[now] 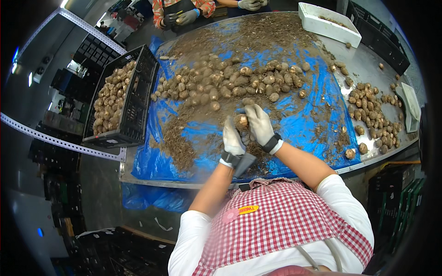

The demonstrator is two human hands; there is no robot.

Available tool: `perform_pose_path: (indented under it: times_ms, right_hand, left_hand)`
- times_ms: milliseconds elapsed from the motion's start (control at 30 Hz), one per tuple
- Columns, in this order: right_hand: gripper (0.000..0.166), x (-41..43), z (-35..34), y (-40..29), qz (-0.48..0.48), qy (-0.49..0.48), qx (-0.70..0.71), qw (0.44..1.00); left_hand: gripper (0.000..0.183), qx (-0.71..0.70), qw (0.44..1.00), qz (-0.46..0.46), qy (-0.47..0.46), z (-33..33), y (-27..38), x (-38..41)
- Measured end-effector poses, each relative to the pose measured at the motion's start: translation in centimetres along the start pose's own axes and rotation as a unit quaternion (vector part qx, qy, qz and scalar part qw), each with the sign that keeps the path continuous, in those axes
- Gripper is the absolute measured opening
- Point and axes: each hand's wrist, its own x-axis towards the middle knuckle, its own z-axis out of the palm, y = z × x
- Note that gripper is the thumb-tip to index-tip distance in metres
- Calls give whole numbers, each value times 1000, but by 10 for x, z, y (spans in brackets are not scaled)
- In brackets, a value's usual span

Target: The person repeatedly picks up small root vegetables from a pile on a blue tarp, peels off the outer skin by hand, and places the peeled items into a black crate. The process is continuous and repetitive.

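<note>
Both of my hands wear light work gloves with dark bands at the wrists. Between them is a small brown taro corm (pixel 241 120) with a pale cut end facing me. My left hand (pixel 233 137) is against its left side, and my right hand (pixel 259 125) has its fingers around the right side. Whether a tool is hidden between the palms I cannot tell. Beyond my fingertips, a heap of similar corms (pixel 224 77) stretches across a blue plastic sheet (pixel 300 129). A flat grey piece (pixel 245 165) is by my left wrist; what it is stays unclear.
Root trimmings (pixel 178 145) and soil litter the sheet. At left stands a black plastic crate (pixel 136 100) of corms. On the metal table (pixel 367 145) at right lie loose corms (pixel 371 110) and a scale (pixel 409 107). A white foam box (pixel 328 29) is farther back. Opposite, gloved people (pixel 183 17) work.
</note>
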Motion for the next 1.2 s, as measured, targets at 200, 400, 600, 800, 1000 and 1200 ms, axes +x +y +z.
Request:
perform_pose_path:
  times_ms: [200,400,600,800,1000,1200]
  right_hand:
    - [27,-6,-28,-18,-262,-114,-248,926]
    - [32,-17,-38,-52,-46,-257,-172,950]
    - [25,-24,-45,-40,-262,-310,-288,867]
    - [40,-16,-68,-44,-134,-259,-236,927]
    - [52,-22,-55,-62,-14,-314,-237,920]
    - [36,-22,-52,-35,-218,-370,-337,838]
  left_hand:
    - [53,-82,965,-172,-181,-37,5,-11]
    - [52,428,846,260,-181,-8,17,-27]
    - [56,-38,958,-284,7,9,41,-47]
    - [60,-47,960,-188,-201,1,48,-44]
    - [72,387,893,-2,-229,-3,35,-42]
    - [70,304,930,9,-208,-16,36,-40]
